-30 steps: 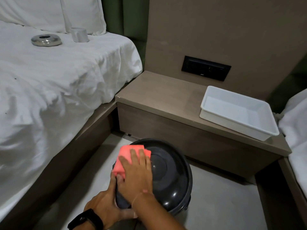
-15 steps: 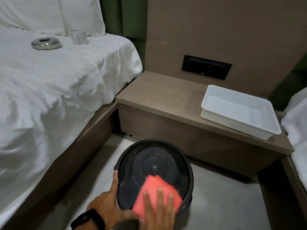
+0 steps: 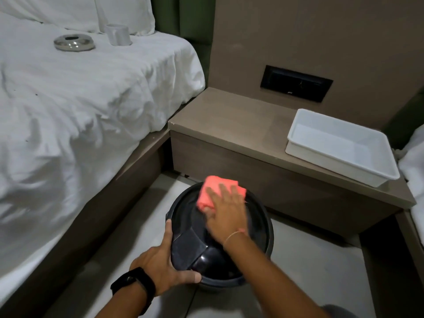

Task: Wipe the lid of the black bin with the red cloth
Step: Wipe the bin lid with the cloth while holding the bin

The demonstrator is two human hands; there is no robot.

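A round black bin stands on the floor between bed and nightstand; its glossy domed lid (image 3: pixel 190 239) faces up. A folded red cloth (image 3: pixel 214 189) lies on the far edge of the lid, pressed flat under my right hand (image 3: pixel 226 212), whose fingers spread over it. My left hand (image 3: pixel 160 269), with a black watch on the wrist, grips the bin's near-left rim, thumb on the lid's edge. The bin's body is mostly hidden beneath the lid and my arms.
A bed with white sheets (image 3: pixel 75 115) fills the left; a metal ashtray (image 3: pixel 74 42) and white cup (image 3: pixel 118 34) rest on it. A brown nightstand (image 3: pixel 229 125) behind the bin carries a white tray (image 3: pixel 339 145). Grey floor (image 3: pixel 309 255) lies right of the bin.
My right hand has swept the red cloth from the lid's left side to its near edge, then up to the far edge. My left hand keeps its hold on the rim.
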